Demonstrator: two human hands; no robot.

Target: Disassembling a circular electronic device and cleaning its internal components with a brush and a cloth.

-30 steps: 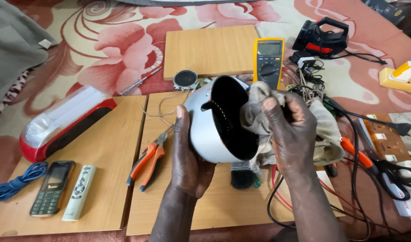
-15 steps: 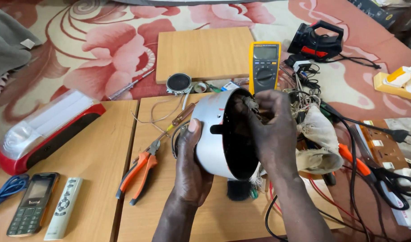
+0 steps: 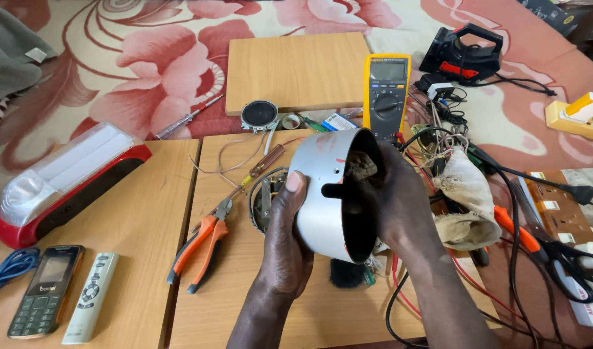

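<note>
We hold the shell (image 3: pixel 325 194), a round grey metal housing, up over the middle board (image 3: pixel 245 284), its dark open mouth turned to our right. Our left hand (image 3: pixel 285 249) grips its outer wall, thumb pressed flat on the grey face and fingers wrapped behind. A second ago our right hand (image 3: pixel 400 200) was at the rim with the rag bunched against it; now that hand has gone deeper into the mouth, fingers closed on a wad of rag (image 3: pixel 360 167) pushed against the inner wall, and the rest of the cloth trails out to the right over the wires (image 3: pixel 439 129). So the wiping has moved from the edge to the inside, and we judge the cleaning is mid-way. The pliers (image 3: pixel 199 245) lie just left of the shell, the multimeter (image 3: pixel 387 87) behind it, untouched.
</note>
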